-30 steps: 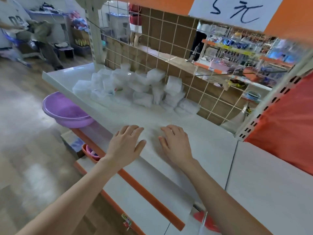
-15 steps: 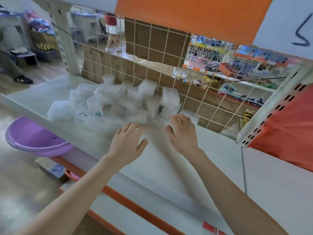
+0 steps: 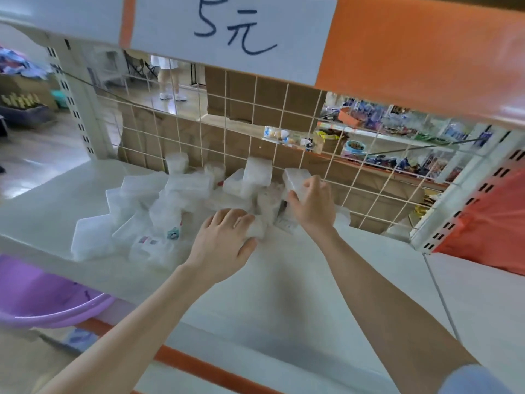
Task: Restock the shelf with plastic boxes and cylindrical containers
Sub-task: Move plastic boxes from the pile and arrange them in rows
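Pile of translucent frosted-white plastic boxes (image 3: 170, 194), in front of cream-coated metal wire grid (image 3: 253, 109): smooth, faint sheen.
White shelf board (image 3: 284, 280), below grid: smooth, matt painted look.
Brown cardboard sheet (image 3: 241, 92), behind grid: dull, matt.
Purple round plastic basin (image 3: 42, 305), lower left of grid: glossy.
White paper sign (image 3: 176, 29), above grid: matt, hand-inked.

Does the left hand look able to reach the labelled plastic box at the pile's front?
Probably yes: the labelled plastic box lies uncovered just left of the left hand, which grips a small box.
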Motion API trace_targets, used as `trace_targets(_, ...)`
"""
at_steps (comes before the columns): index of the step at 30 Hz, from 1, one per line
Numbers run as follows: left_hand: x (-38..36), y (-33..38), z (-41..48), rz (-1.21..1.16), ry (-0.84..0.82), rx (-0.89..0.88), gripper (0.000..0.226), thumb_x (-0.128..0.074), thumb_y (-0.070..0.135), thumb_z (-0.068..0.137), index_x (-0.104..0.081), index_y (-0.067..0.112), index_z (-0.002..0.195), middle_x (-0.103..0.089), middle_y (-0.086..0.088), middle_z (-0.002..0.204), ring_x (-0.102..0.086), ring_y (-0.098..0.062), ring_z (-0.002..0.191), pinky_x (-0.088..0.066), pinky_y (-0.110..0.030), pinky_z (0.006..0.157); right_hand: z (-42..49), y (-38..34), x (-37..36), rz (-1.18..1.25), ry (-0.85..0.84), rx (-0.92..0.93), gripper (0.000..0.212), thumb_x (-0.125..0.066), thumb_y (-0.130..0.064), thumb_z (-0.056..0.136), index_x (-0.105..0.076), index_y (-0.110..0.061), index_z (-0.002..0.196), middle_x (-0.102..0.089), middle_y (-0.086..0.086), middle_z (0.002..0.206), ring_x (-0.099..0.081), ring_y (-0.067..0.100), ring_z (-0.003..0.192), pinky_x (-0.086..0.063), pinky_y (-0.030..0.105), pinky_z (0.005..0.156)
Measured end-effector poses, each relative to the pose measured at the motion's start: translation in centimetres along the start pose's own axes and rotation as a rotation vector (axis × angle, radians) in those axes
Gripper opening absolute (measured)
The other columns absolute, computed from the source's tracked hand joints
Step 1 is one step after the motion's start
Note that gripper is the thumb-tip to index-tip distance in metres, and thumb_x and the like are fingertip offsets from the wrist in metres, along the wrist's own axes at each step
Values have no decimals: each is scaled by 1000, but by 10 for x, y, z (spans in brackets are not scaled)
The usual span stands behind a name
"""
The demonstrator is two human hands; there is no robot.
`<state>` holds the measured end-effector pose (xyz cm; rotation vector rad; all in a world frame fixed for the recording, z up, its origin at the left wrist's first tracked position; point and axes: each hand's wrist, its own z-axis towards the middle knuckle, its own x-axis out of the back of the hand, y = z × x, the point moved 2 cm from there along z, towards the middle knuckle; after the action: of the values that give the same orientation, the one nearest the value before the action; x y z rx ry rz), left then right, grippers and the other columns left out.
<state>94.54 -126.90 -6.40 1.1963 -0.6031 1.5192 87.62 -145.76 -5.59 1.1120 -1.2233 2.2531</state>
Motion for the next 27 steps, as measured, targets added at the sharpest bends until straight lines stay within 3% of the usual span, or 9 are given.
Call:
trace_targets(7,-8,3,10,-74,32,-94,38,-56,28,76,-66,5,105,-65,-13,106,-61,-37,97,-51,-43,73,-25,6,14,-112,10,58,38,-60,-33,84,-51,-8,111,-53,13,114,-55,30,98,-35,28,66)
trace_targets(12,-22,12,18,-142,-15,-107,44,-46,32,86,-54,11,124,-53,-8,127,-47,-30,116,-41,-37,88,-58,15,26,34,-20,-36,39,-59,-38,84,-49,-15,114,-52,3,120,-51,22,107,-34,28,75)
trace_targets(18,-35,15,18,-187,-61,-121,49,-47,36,90,-40,17,135,-39,-2,139,-36,-25,126,-37,-35,92,-90,22,31,243,-76,-190,37,-57,-38,87,-51,-21,119,-54,-9,115,-49,10,110,-35,23,86)
trace_targets(21,-36,15,12,-202,-69,-127,50,-47,35,90,-38,16,136,-39,-2,140,-35,-25,126,-37,-35,93,-100,22,29,461,-127,-350,26,-55,-38,87,-55,-22,107,-59,-5,104,-58,13,98,-40,24,78)
trace_targets(24,-36,15,5,-230,-76,-140,50,-49,34,89,-39,16,135,-38,-3,140,-35,-25,126,-36,-36,96,-110,19,24,704,-185,-528,12,-52,-34,87,-57,-23,90,-64,0,90,-66,14,73,-44,27,66)
trace_targets(27,-34,12,-3,-254,-66,-149,54,-54,32,87,-38,15,135,-37,-5,139,-35,-27,126,-36,-38,97,-118,15,19,925,-292,-705,21,-46,-33,88,-61,-18,90,-66,7,78,-67,18,60,-47,30,63)
